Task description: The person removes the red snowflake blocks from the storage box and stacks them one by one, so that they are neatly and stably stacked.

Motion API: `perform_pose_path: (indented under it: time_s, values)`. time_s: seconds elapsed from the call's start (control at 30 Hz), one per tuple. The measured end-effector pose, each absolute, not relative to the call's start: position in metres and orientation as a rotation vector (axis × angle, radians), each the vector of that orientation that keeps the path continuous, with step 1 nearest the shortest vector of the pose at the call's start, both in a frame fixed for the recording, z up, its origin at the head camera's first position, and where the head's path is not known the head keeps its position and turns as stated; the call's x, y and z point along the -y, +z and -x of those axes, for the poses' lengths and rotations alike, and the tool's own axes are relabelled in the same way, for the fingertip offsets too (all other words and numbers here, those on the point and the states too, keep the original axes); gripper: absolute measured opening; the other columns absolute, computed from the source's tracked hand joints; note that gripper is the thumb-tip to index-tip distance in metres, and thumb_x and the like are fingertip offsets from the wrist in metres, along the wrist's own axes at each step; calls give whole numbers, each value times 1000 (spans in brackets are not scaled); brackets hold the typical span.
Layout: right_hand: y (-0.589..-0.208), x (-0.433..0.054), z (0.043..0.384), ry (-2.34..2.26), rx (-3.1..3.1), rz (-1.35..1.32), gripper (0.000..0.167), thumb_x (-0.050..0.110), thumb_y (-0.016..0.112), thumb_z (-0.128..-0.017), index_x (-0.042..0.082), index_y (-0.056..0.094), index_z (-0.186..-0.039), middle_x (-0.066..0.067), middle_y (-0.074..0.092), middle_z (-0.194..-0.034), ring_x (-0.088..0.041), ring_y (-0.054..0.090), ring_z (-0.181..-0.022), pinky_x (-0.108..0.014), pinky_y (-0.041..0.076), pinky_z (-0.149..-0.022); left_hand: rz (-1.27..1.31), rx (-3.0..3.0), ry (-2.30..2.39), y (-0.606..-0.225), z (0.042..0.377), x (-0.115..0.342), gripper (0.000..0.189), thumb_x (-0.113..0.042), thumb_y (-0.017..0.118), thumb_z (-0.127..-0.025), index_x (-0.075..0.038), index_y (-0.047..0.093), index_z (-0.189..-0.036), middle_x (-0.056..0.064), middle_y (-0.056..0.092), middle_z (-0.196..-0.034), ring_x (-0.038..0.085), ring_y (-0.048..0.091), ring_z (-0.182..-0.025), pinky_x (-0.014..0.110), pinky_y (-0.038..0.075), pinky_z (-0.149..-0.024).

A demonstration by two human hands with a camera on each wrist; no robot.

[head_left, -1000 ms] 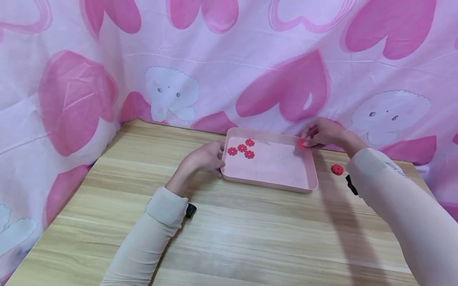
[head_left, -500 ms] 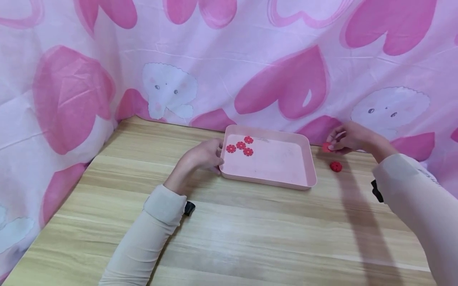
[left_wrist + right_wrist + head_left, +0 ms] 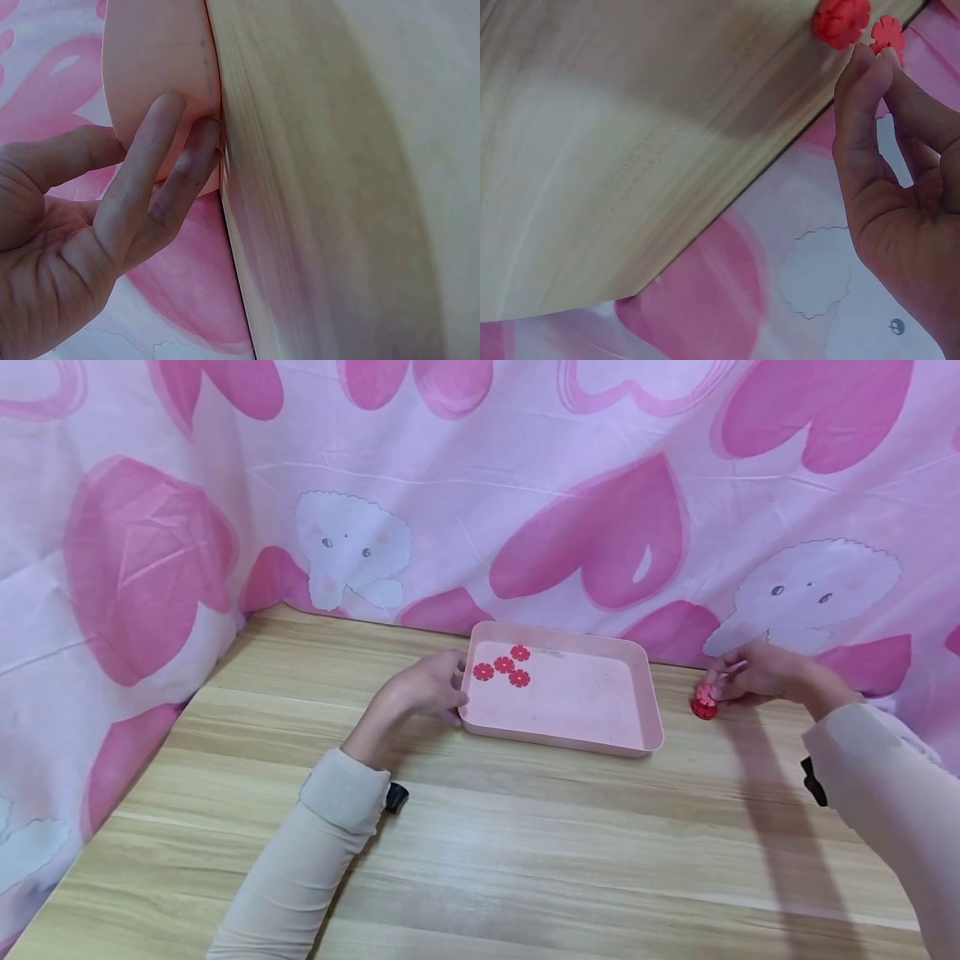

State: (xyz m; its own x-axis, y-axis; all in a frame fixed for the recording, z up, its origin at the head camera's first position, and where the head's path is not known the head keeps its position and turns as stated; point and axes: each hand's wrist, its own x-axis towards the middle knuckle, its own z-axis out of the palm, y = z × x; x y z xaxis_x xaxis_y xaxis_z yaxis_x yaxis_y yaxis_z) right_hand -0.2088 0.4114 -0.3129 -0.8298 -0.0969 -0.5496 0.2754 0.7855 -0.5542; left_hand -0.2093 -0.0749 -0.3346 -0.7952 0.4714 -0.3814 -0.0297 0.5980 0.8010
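- Right hand (image 3: 757,675): fingertips (image 3: 870,64) pinch one red flower disc (image 3: 889,34), held on edge directly above the red stack (image 3: 703,707) on the table (image 3: 525,843).
- The red stack sits just right of the pink tray (image 3: 652,727), close to the heart-print cloth (image 3: 600,527); it lies immediately below and left of the right fingertips, well apart from the left hand (image 3: 423,689).
- Left hand: fingers straight, pressed against the tray's left wall (image 3: 161,67), holding nothing.
- Four red flower discs (image 3: 504,666) lie flat in the tray's far-left corner, nearer the left hand.
- No long axis: the discs are round.
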Motion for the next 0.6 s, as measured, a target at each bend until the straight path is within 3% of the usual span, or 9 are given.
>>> perform_pose_path:
  time_s: [0.37, 0.6]
  values:
    - [-320, -409, 206, -855, -2362, -150, 29, -6, 69, -98, -19, 61, -122, -7, 68, -95, -15, 68, -82, -32, 70, -73, -358, -2250, 1141, -334, 210, 74, 53, 9, 57, -101, 9, 43, -152, 30, 67, -128, 31, 76, -94, 33, 71, -78]
    - [-320, -408, 204, -870, -2338, -171, 20, -6, 68, -99, -16, 65, -116, -2, 70, -91, -11, 68, -79, -29, 70, -73, -356, -2256, 1127, -334, 210, 74, 53, 8, 58, -102, 8, 43, -152, 29, 68, -128, 30, 76, -95, 36, 71, -81]
